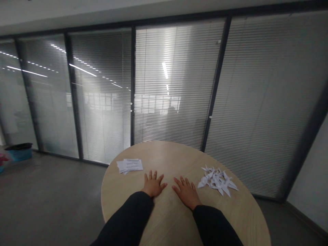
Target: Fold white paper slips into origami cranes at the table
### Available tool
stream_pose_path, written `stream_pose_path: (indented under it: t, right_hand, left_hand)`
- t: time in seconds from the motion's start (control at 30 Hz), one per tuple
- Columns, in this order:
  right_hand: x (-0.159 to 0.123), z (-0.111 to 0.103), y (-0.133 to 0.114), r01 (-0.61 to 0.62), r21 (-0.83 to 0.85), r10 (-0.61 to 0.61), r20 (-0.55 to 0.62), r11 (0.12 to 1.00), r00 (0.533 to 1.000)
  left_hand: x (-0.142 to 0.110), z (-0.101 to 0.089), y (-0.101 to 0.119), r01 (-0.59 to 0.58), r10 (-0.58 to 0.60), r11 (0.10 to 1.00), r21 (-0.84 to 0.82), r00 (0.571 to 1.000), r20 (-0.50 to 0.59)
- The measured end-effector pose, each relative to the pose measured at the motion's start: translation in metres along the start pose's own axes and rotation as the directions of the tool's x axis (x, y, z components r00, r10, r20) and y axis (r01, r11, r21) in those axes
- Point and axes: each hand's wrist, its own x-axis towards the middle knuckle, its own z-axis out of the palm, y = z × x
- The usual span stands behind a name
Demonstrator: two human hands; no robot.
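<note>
Both hands rest palm down on a round wooden table (166, 153), fingers spread and nothing in them. My left hand (153, 184) lies nearest a small stack of paper sheets (133, 164), which sits beyond it to the left; the top sheet bears printed text. To the right, my right hand (187, 192) is close to a pile of folded white paper cranes (217, 180), without touching it. A gap of bare wood separates the two hands.
Glass partition panels with blinds (176, 85) stand just behind the table. On the grey floor (56, 198) at far left is a blue tub with a dark rim (20, 152). A pale wall (312, 181) closes off the right side.
</note>
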Motion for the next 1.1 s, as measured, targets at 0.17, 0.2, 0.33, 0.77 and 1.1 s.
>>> stream_pose_path:
  t: [0.17, 0.2, 0.33, 0.77, 1.1]
  right_hand:
    - [-0.001, -0.001, -0.002, -0.003, 0.004, 0.003, -0.015, 1.0, 1.0]
    - [-0.001, -0.002, -0.002, -0.004, 0.008, 0.004, -0.028, 1.0, 1.0]
    - [-0.002, -0.005, 0.0, 0.022, 0.033, -0.017, -0.152, 0.999, 0.988]
    - [-0.004, -0.017, 0.01, 0.075, 0.046, -0.05, -0.395, 0.996, 0.917]
    - [-0.002, -0.017, 0.013, 0.07, 0.052, -0.044, -0.393, 0.996, 0.918]
  left_hand:
    - [0.001, 0.001, -0.001, -0.004, 0.004, 1.0, -0.004, 1.0, -0.011]
    - [0.001, 0.001, -0.001, -0.007, 0.007, 1.0, -0.007, 1.0, -0.015]
    - [0.001, 0.001, -0.003, -0.016, 0.016, 1.0, -0.002, 0.999, -0.049]
    - [0.02, -0.001, -0.04, 0.206, -0.172, 0.977, 0.059, 0.917, -0.36]
    - [0.024, -0.002, -0.078, 0.426, -0.35, 0.901, 0.076, 0.821, -0.452]
